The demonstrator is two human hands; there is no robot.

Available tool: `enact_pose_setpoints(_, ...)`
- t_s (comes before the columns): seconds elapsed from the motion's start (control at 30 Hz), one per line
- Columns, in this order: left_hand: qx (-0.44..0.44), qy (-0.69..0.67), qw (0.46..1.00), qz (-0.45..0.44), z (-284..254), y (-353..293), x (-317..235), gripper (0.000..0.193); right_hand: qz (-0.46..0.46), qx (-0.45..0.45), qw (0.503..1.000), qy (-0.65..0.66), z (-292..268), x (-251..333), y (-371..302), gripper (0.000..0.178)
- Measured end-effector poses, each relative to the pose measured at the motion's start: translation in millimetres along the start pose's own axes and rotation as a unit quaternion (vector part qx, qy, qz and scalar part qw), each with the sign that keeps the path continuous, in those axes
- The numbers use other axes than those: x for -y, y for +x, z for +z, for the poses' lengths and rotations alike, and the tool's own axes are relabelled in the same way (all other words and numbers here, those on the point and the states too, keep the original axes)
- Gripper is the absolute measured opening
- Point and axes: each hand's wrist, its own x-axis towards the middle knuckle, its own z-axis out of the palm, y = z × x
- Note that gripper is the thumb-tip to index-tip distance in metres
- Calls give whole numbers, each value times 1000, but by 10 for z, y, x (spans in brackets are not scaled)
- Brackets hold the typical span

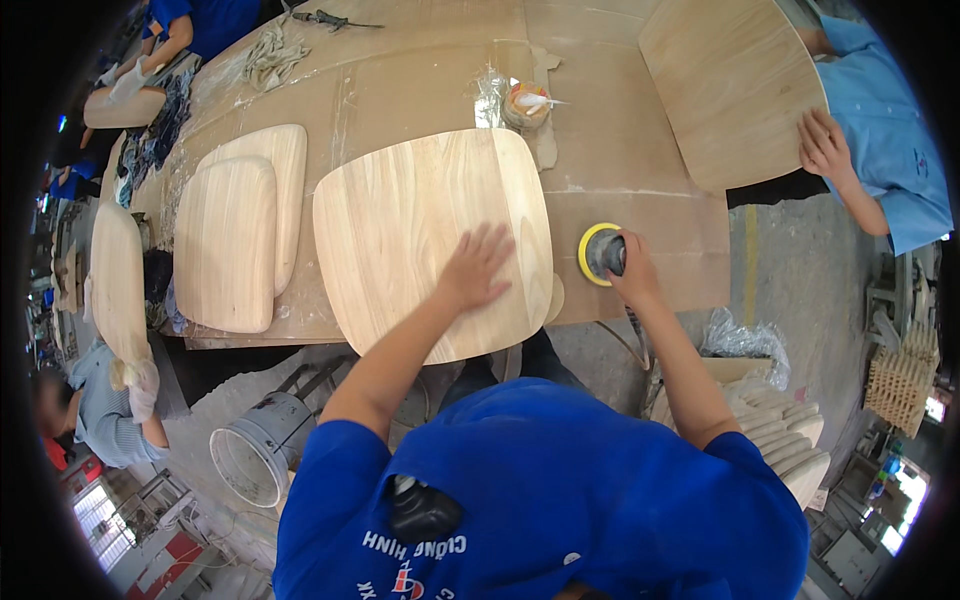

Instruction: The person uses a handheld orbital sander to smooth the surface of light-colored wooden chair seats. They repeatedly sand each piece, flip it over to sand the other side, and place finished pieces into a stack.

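A light wooden seat panel with rounded corners lies flat on the brown workbench in front of me. My left hand rests flat on its right part, fingers spread. My right hand grips a round sander with a yellow pad, which sits on the bench just right of the panel's edge, apart from it.
Two stacked wooden panels lie left of mine. Another person's hand holds a large tilted panel at the upper right. A small glue pot stands behind my panel. A white bucket sits on the floor lower left; stacked panels lower right.
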Motion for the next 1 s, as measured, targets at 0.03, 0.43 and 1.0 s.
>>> enact_pose_setpoints(0.03,16,4,1000,6,26,-174,-156,70,15,8,1000,-4,46,45,19,71)
enact_pose_setpoints(0.43,52,51,994,-83,-77,-2162,10,52,71,62,983,-155,307,538,63,78)
enact_pose_setpoints(1.0,-225,-214,824,-474,114,-2543,150,72,-76,37,977,-198,1440,972,-73,86)
